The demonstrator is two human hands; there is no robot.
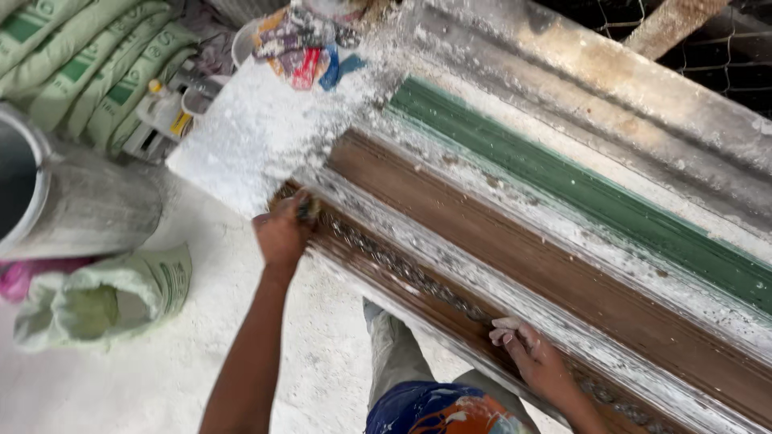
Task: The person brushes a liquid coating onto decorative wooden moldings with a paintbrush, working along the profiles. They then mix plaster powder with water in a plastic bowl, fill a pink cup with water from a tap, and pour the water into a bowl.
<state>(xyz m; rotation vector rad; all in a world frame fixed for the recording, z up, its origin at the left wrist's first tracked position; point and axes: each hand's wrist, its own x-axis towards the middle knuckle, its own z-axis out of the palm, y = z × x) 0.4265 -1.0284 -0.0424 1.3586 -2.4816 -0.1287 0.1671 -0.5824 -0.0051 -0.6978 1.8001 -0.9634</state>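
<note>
Plaster-dusted brown mould (515,265), powdery white floor (322,362)

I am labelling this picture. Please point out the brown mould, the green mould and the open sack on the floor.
brown mould (515,265): head view, on its flat middle strip.
green mould (563,189): head view, on its ribbed face.
open sack (121,293): head view, on its folded-down mouth.

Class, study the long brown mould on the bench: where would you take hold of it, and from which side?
Probably the near long edge of the brown mould, from the person's side. It lies flat and long, that edge overhangs, and both the left hand and right hand already rest there, spread apart.
</note>
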